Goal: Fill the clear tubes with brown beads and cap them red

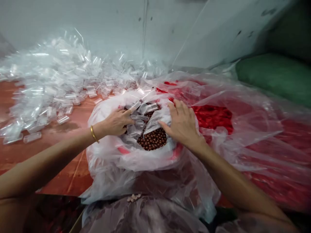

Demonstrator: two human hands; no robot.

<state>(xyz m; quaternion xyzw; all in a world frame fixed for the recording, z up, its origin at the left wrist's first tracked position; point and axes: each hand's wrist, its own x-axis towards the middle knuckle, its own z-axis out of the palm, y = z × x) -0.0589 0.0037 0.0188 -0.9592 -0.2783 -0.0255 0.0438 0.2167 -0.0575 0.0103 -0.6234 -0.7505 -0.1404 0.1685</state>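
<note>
A white plastic bag (145,163) with its top rolled back stands in front of me, holding small round brown balls (152,139). Several clear plastic tubes (138,124) and a crumpled translucent sheet (155,120) lie over the balls. My left hand (119,122), with a gold bangle at the wrist, reaches over the bag's left rim. Its fingers are apart and touch the tubes, and some fingertips are hidden among them. On the right rim rests my right hand (181,121), fingers spread and thumb toward the opening, with nothing gripped in it.
Many loose clear tubes (58,77) are heaped across the left and back of the reddish table (77,171). To the right lies a large transparent bag (257,136) of red pieces (213,117). Behind it is a green sack (274,76), and a pale wall (165,32) closes the back.
</note>
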